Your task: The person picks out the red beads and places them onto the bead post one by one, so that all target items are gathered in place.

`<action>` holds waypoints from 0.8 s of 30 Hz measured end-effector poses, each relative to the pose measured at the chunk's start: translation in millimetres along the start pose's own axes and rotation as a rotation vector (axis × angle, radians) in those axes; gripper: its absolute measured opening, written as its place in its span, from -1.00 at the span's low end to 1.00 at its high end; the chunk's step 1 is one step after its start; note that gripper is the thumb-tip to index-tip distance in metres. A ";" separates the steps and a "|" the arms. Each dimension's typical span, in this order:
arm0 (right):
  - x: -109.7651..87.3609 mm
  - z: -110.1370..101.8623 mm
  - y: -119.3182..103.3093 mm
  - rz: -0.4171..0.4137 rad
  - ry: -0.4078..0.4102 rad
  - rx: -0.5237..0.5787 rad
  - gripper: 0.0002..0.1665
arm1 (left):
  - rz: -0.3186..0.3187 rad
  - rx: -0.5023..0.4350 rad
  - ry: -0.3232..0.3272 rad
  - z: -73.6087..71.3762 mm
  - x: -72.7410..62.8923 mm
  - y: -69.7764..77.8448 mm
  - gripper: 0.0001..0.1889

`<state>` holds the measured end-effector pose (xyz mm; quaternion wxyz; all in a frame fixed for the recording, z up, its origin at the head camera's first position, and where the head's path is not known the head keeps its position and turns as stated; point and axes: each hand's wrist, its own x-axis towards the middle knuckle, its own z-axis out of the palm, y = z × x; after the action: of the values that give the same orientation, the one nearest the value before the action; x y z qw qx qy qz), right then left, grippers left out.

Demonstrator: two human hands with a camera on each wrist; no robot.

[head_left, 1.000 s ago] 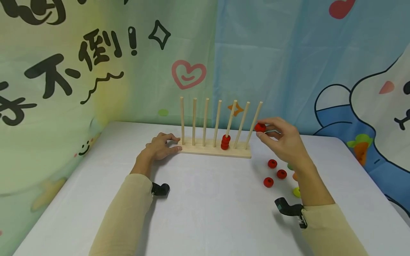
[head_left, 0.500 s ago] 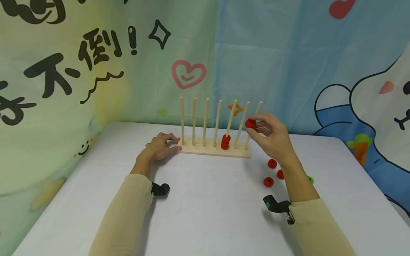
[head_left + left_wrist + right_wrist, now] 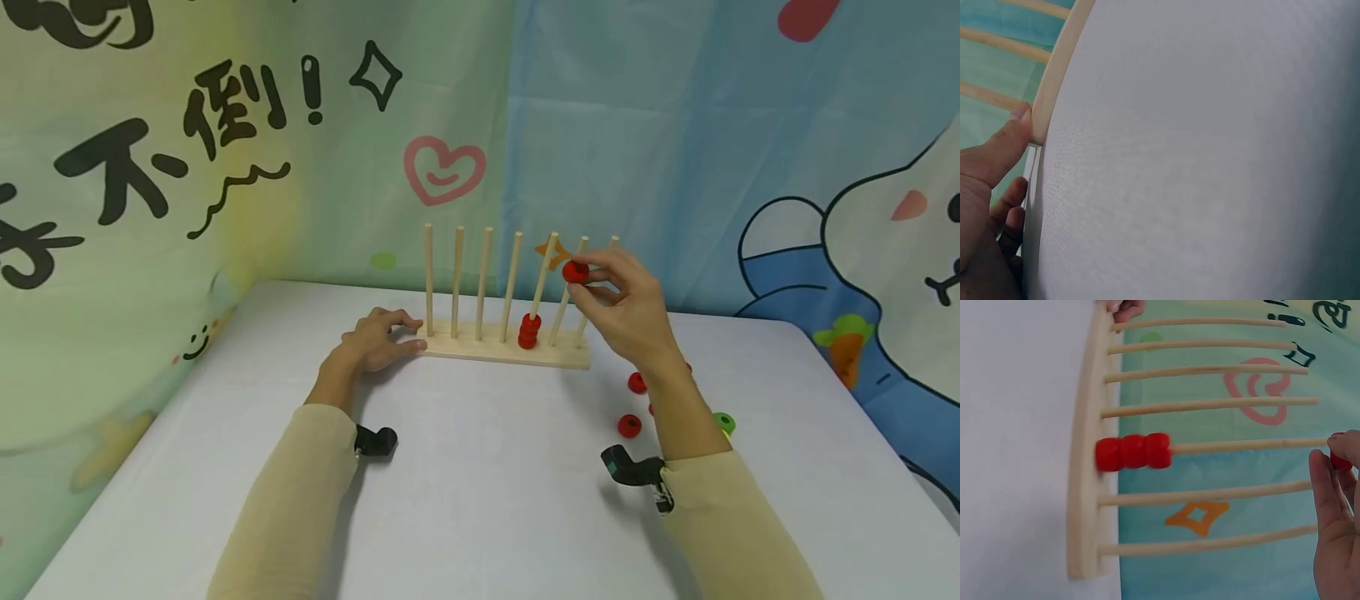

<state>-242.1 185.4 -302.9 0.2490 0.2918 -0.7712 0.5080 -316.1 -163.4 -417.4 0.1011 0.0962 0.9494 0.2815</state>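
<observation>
A wooden peg rack (image 3: 480,346) with a row of several upright pegs stands toward the back of the table. Three red beads (image 3: 528,332) are stacked at the foot of its third peg from the right. My left hand (image 3: 375,342) holds the left end of the base, thumb in front and index finger behind. Between the thumb and fingers of my right hand (image 3: 622,304), another red bead (image 3: 575,272) is pinched. In the right wrist view, that bead (image 3: 1340,452) is beside the top of the peg (image 3: 1254,445) carrying the stack.
Loose red beads (image 3: 629,426) lie on the white tabletop (image 3: 480,483) at the right, partly hidden by my right forearm. A green bead (image 3: 723,422) lies just past that forearm. A printed cloth (image 3: 615,150) hangs behind the table.
My right hand has carried the red bead left and slightly up, from right of the rack to near the top of the beaded peg. My left hand stays in place on the base.
</observation>
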 end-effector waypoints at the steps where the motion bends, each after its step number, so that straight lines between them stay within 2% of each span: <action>1: 2.3 1.9 0.0 0.001 0.009 0.016 -0.59 | -0.002 0.001 0.000 -0.3 0.0 -0.7 -0.46; 8: 16.3 13.3 0.4 0.022 0.070 0.110 -0.59 | -0.006 0.000 -0.005 0.7 -0.9 -2.0 -0.46; 17: 26.9 23.5 -6.3 0.062 0.161 0.051 -0.62 | 0.000 -0.009 0.000 1.2 -1.7 1.8 -0.48; 24: 31.9 28.0 -10.8 0.079 0.170 0.029 -0.62 | -0.004 -0.005 0.003 -0.2 -2.3 2.6 -0.48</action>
<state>-259.5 149.7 -284.4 0.2889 0.2205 -0.7508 0.5516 -313.6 -161.9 -415.5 0.1005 0.0934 0.9490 0.2837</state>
